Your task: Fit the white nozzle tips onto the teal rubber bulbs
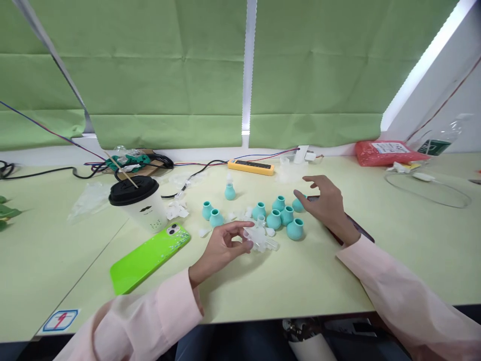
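Observation:
My left hand [227, 243] is closed at the front of the table, thumb and fingers bent around the edge of a translucent plastic piece [259, 237] with short tubes. Just behind that piece stands a group of small teal rubber bulbs [274, 219] with open necks. My right hand [323, 201] is held with thumb and fingers apart and nothing between them, close to the rearmost right bulb [298, 204], partly behind its fingertips. Two more bulbs [216, 218] sit to the left. Farther back, one bulb [230, 192] stands upright with a clear tip fitted in its neck.
A lidded paper cup [145, 213] with a stick and a green-cased phone [150, 258] are at left. A dark phone [358, 228] lies under my right wrist. Behind are a yellow power strip [251, 167], cables and a red package [389, 153].

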`<action>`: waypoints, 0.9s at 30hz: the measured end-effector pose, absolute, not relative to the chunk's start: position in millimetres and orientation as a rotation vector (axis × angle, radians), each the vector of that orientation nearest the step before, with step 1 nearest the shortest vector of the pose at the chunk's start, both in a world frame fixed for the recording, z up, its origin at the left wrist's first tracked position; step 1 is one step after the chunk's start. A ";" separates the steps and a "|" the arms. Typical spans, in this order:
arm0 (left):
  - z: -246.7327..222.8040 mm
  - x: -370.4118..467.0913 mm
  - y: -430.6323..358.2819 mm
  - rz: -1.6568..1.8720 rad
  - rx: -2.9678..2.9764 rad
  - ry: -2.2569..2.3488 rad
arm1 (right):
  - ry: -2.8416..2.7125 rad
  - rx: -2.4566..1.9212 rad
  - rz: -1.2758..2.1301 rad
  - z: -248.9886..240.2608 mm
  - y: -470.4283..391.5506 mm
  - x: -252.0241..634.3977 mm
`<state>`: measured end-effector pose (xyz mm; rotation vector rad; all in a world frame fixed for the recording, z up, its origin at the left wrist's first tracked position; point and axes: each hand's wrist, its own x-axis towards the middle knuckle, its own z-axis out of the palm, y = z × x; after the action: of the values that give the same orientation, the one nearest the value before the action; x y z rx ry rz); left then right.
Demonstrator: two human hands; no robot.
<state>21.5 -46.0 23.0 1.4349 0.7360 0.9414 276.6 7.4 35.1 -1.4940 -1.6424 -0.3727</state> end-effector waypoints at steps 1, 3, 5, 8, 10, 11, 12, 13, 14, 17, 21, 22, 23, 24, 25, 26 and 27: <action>22.6 21.6 -46.8 0.955 1.435 0.740 | -1.659 -1.334 -0.358 37.9 -3.0 264.8; 22.2 22.0 -48.2 0.981 1.427 0.739 | -1.816 -1.097 -0.169 39.8 -24.7 239.4; 22.2 22.4 -48.8 1.002 1.418 0.727 | -1.962 -0.933 0.093 36.6 -42.6 217.1; 22.5 22.7 -47.9 1.004 1.435 0.729 | -2.036 -0.828 0.407 27.1 -55.4 198.5; 22.2 22.4 -47.0 1.016 1.445 0.767 | -1.964 -0.883 0.631 22.0 -56.0 195.4; 21.7 22.1 -46.8 1.030 1.451 0.797 | -1.902 -0.928 0.756 20.4 -55.1 195.4; 21.0 21.8 -46.8 1.048 1.466 0.828 | -1.832 -0.966 0.885 19.3 -53.9 195.8; 20.1 21.5 -47.1 1.072 1.496 0.855 | -1.758 -0.987 1.007 18.6 -52.7 196.0; 19.0 21.2 -47.5 1.100 1.543 0.877 | -1.688 -0.986 1.113 18.1 -51.7 196.0; 15.2 20.9 -49.3 1.240 1.818 0.876 | -1.533 -0.909 1.287 16.6 -51.0 193.8; 11.3 20.8 -49.7 1.473 2.358 0.717 | -1.487 -0.887 1.298 14.7 -54.2 189.9; 10.7 20.7 -49.4 1.508 2.470 0.684 | -1.488 -0.904 1.279 14.5 -55.2 189.5; 10.1 20.5 -49.1 1.531 2.560 0.666 | -1.490 -0.923 1.259 14.3 -56.0 189.3; 9.6 20.3 -48.7 1.547 2.633 0.659 | -1.490 -0.938 1.243 14.2 -56.6 189.2; 9.2 20.1 -48.3 1.558 2.689 0.659 | -1.490 -0.951 1.234 14.0 -56.9 189.2; 8.9 19.8 -48.0 1.569 2.730 0.657 | -1.489 -0.959 1.232 13.9 -57.0 189.1; 8.9 19.6 -47.7 1.577 2.756 0.653 | -1.486 -0.963 1.236 13.7 -56.8 189.1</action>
<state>19.6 -47.7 8.9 2.7565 0.6530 1.5767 189.1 -56.8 13.7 -0.9635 -1.4861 1.2365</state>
